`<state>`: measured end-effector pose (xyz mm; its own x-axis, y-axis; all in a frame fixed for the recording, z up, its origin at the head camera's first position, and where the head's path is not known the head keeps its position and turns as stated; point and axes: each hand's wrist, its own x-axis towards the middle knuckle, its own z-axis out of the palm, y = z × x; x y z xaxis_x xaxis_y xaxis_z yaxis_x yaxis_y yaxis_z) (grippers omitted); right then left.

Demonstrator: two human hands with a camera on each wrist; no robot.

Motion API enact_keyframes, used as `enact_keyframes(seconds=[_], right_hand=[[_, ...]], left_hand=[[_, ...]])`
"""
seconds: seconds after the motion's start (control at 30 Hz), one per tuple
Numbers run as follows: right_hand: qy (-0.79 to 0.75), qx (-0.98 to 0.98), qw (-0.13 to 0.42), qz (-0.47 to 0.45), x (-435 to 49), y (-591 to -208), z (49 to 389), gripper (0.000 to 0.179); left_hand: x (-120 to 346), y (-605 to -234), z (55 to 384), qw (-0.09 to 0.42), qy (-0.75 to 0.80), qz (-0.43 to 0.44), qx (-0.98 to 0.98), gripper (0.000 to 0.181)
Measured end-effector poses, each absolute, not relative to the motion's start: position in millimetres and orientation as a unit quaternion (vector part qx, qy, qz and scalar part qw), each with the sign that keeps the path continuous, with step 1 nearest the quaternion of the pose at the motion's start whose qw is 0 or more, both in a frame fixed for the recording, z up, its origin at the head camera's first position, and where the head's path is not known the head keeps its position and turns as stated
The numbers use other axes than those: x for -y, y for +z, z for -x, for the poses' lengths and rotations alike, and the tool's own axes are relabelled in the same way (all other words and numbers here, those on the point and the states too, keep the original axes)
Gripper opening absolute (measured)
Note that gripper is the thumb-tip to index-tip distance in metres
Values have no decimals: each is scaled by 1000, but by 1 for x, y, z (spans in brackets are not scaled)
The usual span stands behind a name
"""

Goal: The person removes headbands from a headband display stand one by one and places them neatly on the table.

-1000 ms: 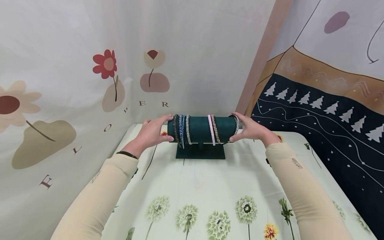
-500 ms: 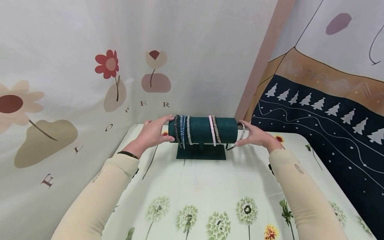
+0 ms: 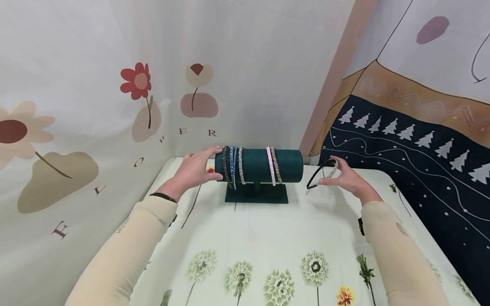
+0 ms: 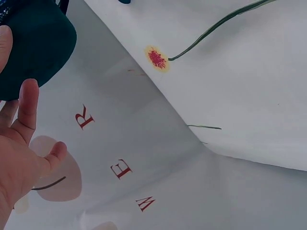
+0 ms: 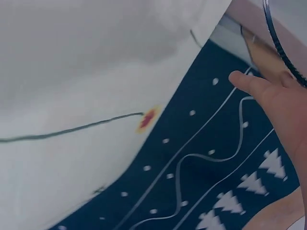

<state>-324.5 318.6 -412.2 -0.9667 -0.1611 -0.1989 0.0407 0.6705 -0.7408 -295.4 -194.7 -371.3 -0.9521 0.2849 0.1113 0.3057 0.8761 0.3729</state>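
Note:
A dark green padded headband holder, a roll on a flat base, stands at the back of the table. My left hand grips the roll's left end, thumb low and fingers at the top. To the right of the roll, my right hand pinches a black headband with a silver sparkly top between thumb and fingers. The headband hangs apart from the roll, ends toward the left. In the right wrist view only a thin dark stretch of the headband shows.
Dark, blue and silver headbands sit at the roll's left side. A pink headband and a gold-toned headband are right of its middle. A flower-print cloth covers the table; printed curtains hang behind.
My right hand has drawn the silver and black headband off the roll's right end and carried it farther right. My left hand stays on the left end.

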Motion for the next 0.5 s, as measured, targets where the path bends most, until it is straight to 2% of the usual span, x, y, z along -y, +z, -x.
enact_keyframes(seconds=[0.27, 0.5], right_hand=[[-537, -840, 71, 22, -344, -415, 314, 112], [-584, -812, 8, -2, -351, -414, 307, 104]], left_hand=[[195, -372, 294, 28, -199, 151, 968, 95], [194, -371, 294, 28, -195, 151, 969, 95]])
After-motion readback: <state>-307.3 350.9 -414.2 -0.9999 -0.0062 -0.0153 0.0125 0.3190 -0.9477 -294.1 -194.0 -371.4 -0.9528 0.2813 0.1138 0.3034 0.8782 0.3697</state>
